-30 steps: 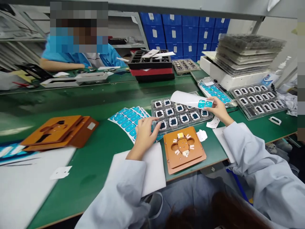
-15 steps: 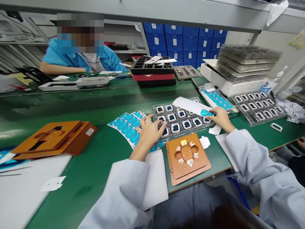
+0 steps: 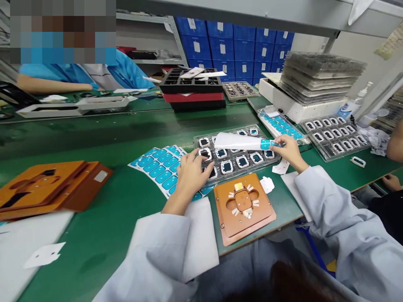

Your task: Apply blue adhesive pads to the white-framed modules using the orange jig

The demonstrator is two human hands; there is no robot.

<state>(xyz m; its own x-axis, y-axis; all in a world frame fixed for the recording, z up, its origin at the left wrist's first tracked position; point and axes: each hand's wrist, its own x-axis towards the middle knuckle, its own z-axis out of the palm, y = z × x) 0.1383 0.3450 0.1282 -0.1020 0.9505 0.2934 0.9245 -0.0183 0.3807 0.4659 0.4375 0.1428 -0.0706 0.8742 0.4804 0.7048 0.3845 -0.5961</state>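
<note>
My right hand [image 3: 289,152] pinches the end of a curled white sheet [image 3: 239,141] with blue stickers on it, above a clear tray [image 3: 233,163] of white-framed parts. Fingers apart, my left hand [image 3: 192,174] reaches over the left end of that tray, beside a white-framed part [image 3: 205,154]; its fingertips seem to touch or nearly touch it. Fanned sheets of blue stickers [image 3: 162,165] lie left of this hand and partly under it. An orange fixture [image 3: 229,226] with a recessed centre sits in front of the tray.
Another orange fixture [image 3: 90,188] stands at the left. A second parts tray [image 3: 330,153] and stacked clear trays [image 3: 321,77] are at the right. Black boxes [image 3: 192,86] stand at the back. A person in blue [image 3: 129,71] sits across; another person's arm [image 3: 396,142] shows at the right edge.
The view has shifted, moving the scene leftward. The curled sheet has tilted closer to level in my right hand. My left hand's fingers have lowered toward the part at the tray's left end.
</note>
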